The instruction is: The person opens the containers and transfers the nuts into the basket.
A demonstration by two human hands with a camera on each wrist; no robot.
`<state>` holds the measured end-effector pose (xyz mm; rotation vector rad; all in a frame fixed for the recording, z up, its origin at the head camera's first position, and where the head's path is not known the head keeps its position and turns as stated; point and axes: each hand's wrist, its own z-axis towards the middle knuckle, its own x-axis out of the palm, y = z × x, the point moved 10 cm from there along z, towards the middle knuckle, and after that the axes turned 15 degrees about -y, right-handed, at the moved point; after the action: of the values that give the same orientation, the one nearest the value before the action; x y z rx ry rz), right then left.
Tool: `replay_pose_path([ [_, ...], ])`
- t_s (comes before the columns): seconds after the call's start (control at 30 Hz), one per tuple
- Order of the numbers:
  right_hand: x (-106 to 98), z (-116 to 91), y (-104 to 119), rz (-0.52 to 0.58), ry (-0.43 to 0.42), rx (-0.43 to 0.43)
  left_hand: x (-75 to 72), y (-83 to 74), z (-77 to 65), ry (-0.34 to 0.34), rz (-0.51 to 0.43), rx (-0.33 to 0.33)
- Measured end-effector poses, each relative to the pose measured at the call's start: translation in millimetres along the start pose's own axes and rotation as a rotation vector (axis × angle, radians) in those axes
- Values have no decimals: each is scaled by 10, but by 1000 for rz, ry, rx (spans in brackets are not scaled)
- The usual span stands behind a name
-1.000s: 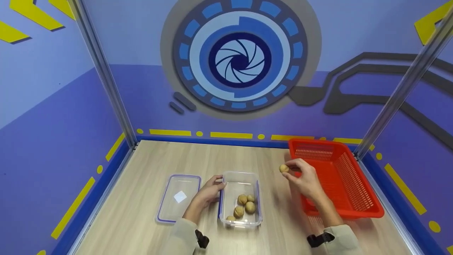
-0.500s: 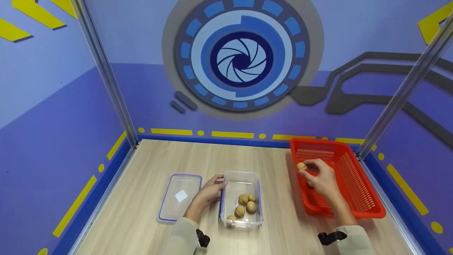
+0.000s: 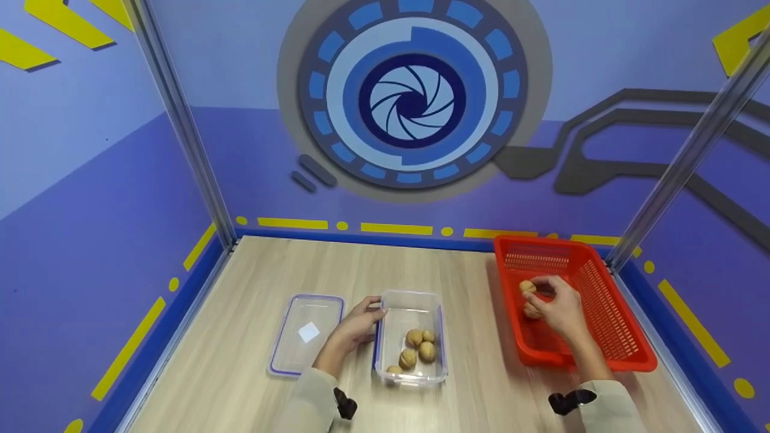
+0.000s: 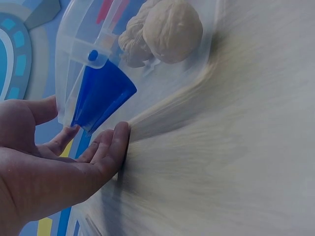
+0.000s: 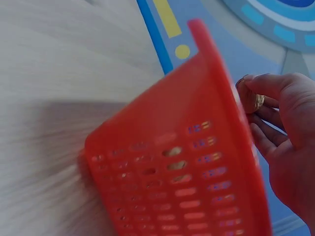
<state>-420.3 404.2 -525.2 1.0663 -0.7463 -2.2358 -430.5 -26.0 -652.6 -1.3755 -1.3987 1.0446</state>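
Between my right thumb and fingers is a walnut [image 3: 527,287], pinched over the left side of the red basket [image 3: 625,355]. Another walnut [image 3: 532,311] lies in the basket just below, partly covered by my right hand [image 3: 559,307]. The right wrist view shows the held walnut [image 5: 252,98] beyond the basket's rim. A clear plastic container [image 3: 411,297] stands mid-table with several walnuts [image 3: 426,352] in its near part. My left hand [image 3: 355,325] grips its left edge, thumb at the rim; the left wrist view shows my fingers by its blue clip [image 4: 103,93].
Left of the container lies its clear lid [image 3: 301,355] with a blue-purple seal and a white label [image 3: 308,332]. Patterned blue walls and metal posts [image 3: 180,126] border the wooden table [image 3: 457,282].
My right hand has carried the walnut rightward from beside the basket to inside its rim, and lower. The left hand and container have stayed in place.
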Motion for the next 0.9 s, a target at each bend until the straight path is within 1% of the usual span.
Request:
replay_pose_path([
  [0.1,1,-11,-88,-24,-4,11,4,7,-2,3,-5,-6],
  [0.33,33,-73,-283,-56,6,79,16,34,-1,16,-33,-8],
  [0.6,106,-74,-307,-71,35,56,12,30,-17,10,-44,-1],
  [0.73,136,-74,-319,-79,50,70,4,29,-6,10,-46,-3],
  [0.9,175,-79,-352,-80,66,95,-10,24,1,14,-26,6],
])
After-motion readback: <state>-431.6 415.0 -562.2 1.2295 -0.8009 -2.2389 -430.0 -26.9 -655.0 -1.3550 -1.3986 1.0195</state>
